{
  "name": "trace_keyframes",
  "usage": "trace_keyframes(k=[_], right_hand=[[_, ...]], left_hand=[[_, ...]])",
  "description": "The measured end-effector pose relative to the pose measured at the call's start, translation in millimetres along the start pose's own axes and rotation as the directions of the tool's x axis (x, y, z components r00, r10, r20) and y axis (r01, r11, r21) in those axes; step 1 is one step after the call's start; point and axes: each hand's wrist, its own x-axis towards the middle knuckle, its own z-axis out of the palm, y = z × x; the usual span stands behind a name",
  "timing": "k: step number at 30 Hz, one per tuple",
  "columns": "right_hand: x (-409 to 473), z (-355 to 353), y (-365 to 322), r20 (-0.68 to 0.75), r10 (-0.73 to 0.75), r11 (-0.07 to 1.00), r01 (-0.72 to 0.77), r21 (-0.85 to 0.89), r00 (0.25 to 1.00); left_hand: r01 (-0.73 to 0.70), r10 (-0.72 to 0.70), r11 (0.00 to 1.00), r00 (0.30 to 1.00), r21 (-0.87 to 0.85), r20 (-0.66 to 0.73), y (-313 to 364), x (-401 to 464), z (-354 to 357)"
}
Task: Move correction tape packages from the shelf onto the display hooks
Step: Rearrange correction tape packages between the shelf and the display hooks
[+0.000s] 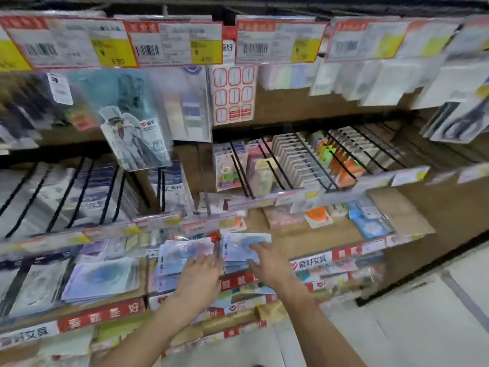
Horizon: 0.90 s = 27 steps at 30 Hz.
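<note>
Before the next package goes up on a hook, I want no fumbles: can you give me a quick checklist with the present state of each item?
1. Left hand on the left stack of packages: ok, fingers rest on it.
2. Right hand on the right stack of packages: ok.
3. A single package separated from either stack: cannot tell, blurred.
4. Secure grip: cannot tell.
5. Free black hooks above: ok, some prongs show bare front ends.
6. Hang hole lined up: not ok, packages lie flat on the shelf.
</note>
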Motion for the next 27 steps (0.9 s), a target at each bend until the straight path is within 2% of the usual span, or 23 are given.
trace_keyframes(k=[2,5,12,16,18,22,25,27], right_hand=[[21.3,-9.1,19.8,0.020,-0.050,0.999,0.051,-0.015,0.999],[47.3,-12.3,42.1,0.128,-0.128,0.986,0.141,-0.093,0.983],[84.1,-11.0,72.3,0.286,-0.270,0.946,0.309,-0.101,0.919],[94.7,-11.1,79.1,0.349,-0.277,0.946,0.318,-0.065,0.895],[94.9,-11.6,81.8,0.349,-0.284,0.946,0.321,-0.051,0.893],[96.9,-13.3,87.8,0.331,-0.264,0.958,0.285,-0.015,0.906],[92.8,-18.3,90.7,0.260,-0.270,0.962,0.273,0.023,0.927],[88.5,-16.4,93.0,0.230,-0.257,0.964,0.233,0.126,0.939]], left_hand=[[0.030,-0.032,0.999,0.997,-0.021,-0.072,9.0,8.0,3.6],[0.053,-0.054,0.999,0.996,-0.008,-0.076,20.9,14.7,5.3],[0.170,-0.166,0.983,0.984,-0.074,0.063,39.9,18.7,-7.7],[0.245,-0.239,0.962,0.969,-0.120,0.060,46.9,20.0,-8.8],[0.242,-0.228,0.961,0.967,-0.133,0.111,47.1,19.0,-5.5],[0.283,-0.271,0.949,0.957,-0.135,0.102,54.1,23.6,7.7],[0.285,-0.274,0.948,0.957,-0.144,0.090,57.4,28.7,8.7],[0.289,-0.271,0.942,0.955,-0.170,0.118,58.1,31.3,7.1]])
